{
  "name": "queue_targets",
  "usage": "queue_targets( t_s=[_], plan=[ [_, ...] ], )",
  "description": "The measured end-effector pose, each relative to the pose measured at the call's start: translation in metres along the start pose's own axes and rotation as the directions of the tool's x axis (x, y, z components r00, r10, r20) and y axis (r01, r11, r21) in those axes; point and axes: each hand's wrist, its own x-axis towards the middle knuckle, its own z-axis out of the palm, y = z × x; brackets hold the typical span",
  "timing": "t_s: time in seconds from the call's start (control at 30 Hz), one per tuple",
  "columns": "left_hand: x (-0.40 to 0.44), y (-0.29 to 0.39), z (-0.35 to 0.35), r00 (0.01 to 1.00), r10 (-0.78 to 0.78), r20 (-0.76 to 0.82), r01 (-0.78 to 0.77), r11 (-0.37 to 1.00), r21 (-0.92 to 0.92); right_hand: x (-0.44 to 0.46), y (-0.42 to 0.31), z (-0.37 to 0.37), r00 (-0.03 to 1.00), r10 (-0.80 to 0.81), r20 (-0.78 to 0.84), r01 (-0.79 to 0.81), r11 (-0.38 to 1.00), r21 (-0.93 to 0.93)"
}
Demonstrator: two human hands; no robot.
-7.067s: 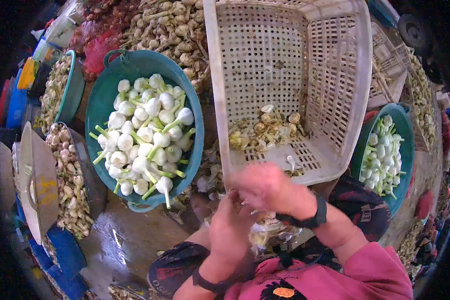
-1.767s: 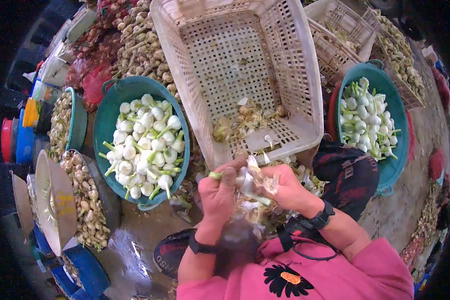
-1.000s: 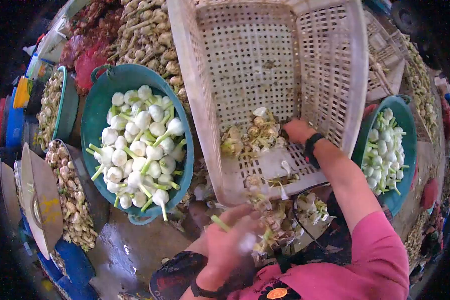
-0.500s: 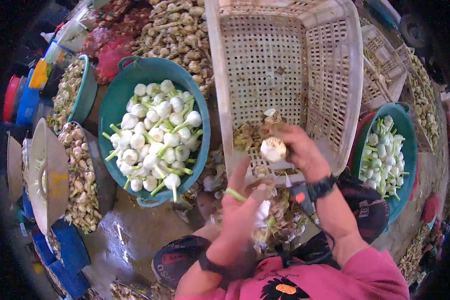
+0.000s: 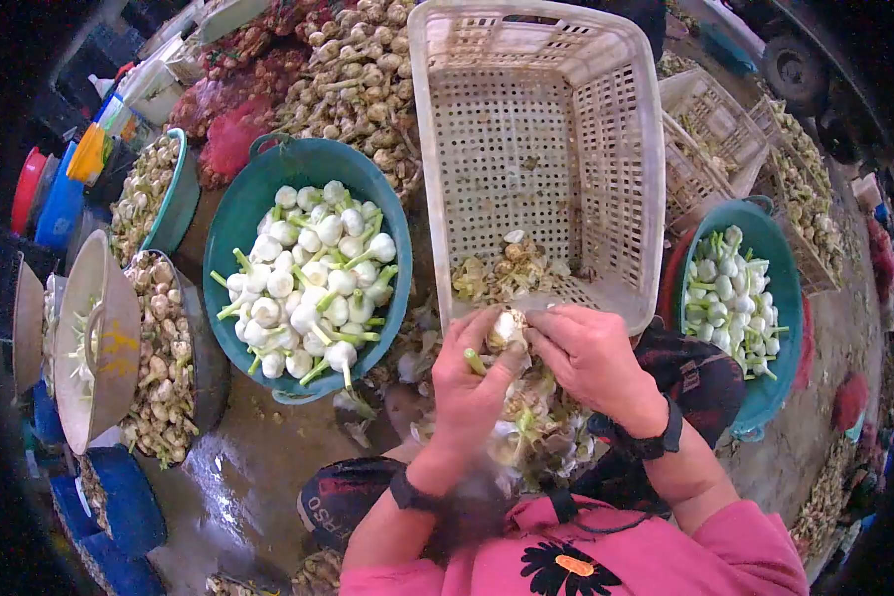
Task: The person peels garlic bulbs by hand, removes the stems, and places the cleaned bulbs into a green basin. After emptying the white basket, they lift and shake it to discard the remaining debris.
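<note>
Since the last frame my right hand (image 5: 596,363) has come back from over the crate (image 5: 621,179) towards my left hand (image 5: 467,382), and a garlic bulb (image 5: 510,328) now sits between them, at the crate's near edge. My left thumb and fingers close on it; my right fingertips meet its other side, but that palm faces away, so I can't tell how firmly they hold or what lies under them. A green stem (image 5: 475,362) pokes out of my left hand, and whether it belongs to this bulb or another one tucked below, I can't make out. Beneath my hands, the loose skins (image 5: 536,427) are partly covered, and a dark blur (image 5: 477,507) by my left forearm hides whatever is behind it. My hands also block part of the crate's near rim; farther in, a heap of scraps (image 5: 507,273) is too jumbled to sort out. White bulbs fill the left tub (image 5: 243,199), and more lie in the right tub (image 5: 793,298), their lower layers out of sight. Up by the dark border, a tyre (image 5: 795,72) stands half lost in shadow.
</note>
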Motion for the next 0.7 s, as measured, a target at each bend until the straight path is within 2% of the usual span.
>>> queue_targets(
  t_s=[0.03,0.13,0.23,0.33,0.4,0.5,0.53,0.63,0.67,0.7],
  plan=[
    [0.0,0.001,-0.001,0.997,0.074,0.01,-0.075,0.988,0.134,-0.001,0.0,-0.001,1.0,-0.009,0.015,0.009,1.0,0.001],
    [0.002,0.006,-0.003,0.98,0.193,0.057,-0.201,0.941,0.273,-0.003,0.001,-0.003,0.998,-0.033,0.062,0.033,0.999,-0.005],
    [0.003,0.008,-0.008,0.984,0.147,0.103,-0.17,0.945,0.278,-0.007,0.004,-0.001,0.996,-0.034,0.079,0.036,0.999,-0.028],
    [0.006,-0.001,-0.012,0.982,0.132,0.136,-0.152,0.976,0.153,-0.009,0.007,0.007,0.999,-0.003,0.038,0.004,1.0,-0.011],
    [0.006,-0.008,-0.012,0.985,0.051,0.163,-0.062,0.996,0.059,-0.012,0.011,0.013,0.999,0.037,-0.015,-0.037,0.999,-0.002],
    [0.005,-0.009,-0.014,0.962,-0.121,0.244,0.168,0.97,-0.178,-0.011,0.025,0.012,0.965,0.26,-0.037,-0.243,0.937,0.252],
    [0.006,-0.007,-0.014,0.941,-0.18,0.286,0.259,0.929,-0.266,-0.015,0.041,0.017,0.935,0.356,-0.003,-0.351,0.924,0.149],
    [0.004,0.015,-0.019,0.889,-0.277,0.365,0.433,0.77,-0.469,-0.039,0.084,0.048,0.877,0.428,0.219,-0.331,0.869,-0.368],
    [0.002,0.014,-0.02,0.885,-0.275,0.377,0.447,0.733,-0.513,-0.05,0.088,0.053,0.835,0.431,0.342,-0.292,0.874,-0.388],
    [0.001,0.007,-0.02,0.895,-0.243,0.375,0.434,0.671,-0.601,-0.063,0.097,0.058,0.893,0.328,0.308,-0.219,0.914,-0.341]
  ],
)
